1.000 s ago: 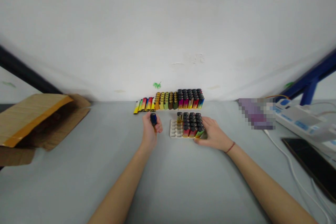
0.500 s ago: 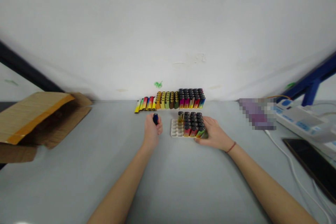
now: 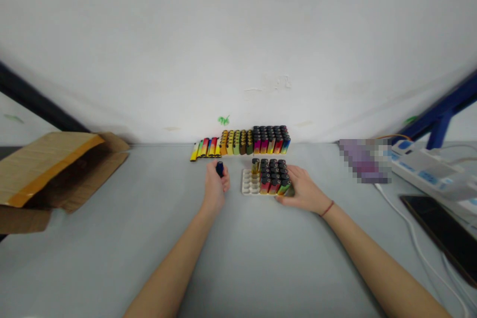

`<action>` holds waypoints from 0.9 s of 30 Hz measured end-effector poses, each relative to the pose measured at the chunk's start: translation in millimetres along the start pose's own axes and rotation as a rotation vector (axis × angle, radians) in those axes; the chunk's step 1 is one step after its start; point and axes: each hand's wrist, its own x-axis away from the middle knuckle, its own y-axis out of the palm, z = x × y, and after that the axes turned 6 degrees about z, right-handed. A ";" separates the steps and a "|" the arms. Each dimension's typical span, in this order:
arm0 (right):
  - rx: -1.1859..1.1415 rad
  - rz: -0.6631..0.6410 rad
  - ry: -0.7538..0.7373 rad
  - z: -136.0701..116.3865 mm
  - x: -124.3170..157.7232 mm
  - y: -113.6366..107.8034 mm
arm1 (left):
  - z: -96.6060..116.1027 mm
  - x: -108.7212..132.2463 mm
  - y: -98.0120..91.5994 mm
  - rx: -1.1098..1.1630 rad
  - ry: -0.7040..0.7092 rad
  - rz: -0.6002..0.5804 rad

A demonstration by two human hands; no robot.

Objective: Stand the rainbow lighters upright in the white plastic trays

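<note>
My left hand point(image 3: 215, 186) is closed in a fist around a lighter point(image 3: 219, 169), whose dark top pokes up between thumb and fingers. To its right is a white tray point(image 3: 246, 188) with round slots, bare at its left end. Upright lighters point(image 3: 274, 178) with black tops fill its middle and right; a single yellow lighter point(image 3: 255, 166) stands at the back, left of them. My right hand point(image 3: 302, 190) grips the tray's right end, thumb at the front corner and fingers behind, partly hidden by the lighters.
Against the wall stand blocks of upright lighters, yellow-green point(image 3: 236, 142) and black-topped point(image 3: 272, 139), with several loose lighters point(image 3: 205, 147) lying beside them. An open cardboard box point(image 3: 52, 164) is at left. Power strips point(image 3: 428, 174), a black phone point(image 3: 439, 233) and white cables point(image 3: 410, 223) lie at right.
The view has shifted very slightly. Both hands, the tray and the lighters keep their places.
</note>
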 end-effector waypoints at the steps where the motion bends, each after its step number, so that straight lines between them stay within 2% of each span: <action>1: -0.002 -0.001 0.000 0.1 0.0 0.0 | 0.9 -0.8 -0.4 0.002 0.010 0.004; 8: -0.009 -0.011 0.005 0.3 -0.3 -0.3 | 0.4 -2.7 -3.2 0.014 0.033 0.011; 11: -0.012 -0.007 0.005 0.0 -0.2 -0.3 | -5.3 -3.9 -1.9 0.010 0.089 -0.026; 19: -0.021 0.002 0.009 -1.5 -0.3 -0.7 | -23.3 -2.2 -4.6 -0.283 0.540 -0.196; 24: -0.026 -0.001 0.002 -0.8 -0.7 -0.6 | -20.5 -1.5 -6.9 -0.459 0.753 -0.232; 27: -0.018 0.005 0.003 -0.5 -0.4 -0.1 | -16.9 -3.5 -6.5 -0.496 0.795 -0.262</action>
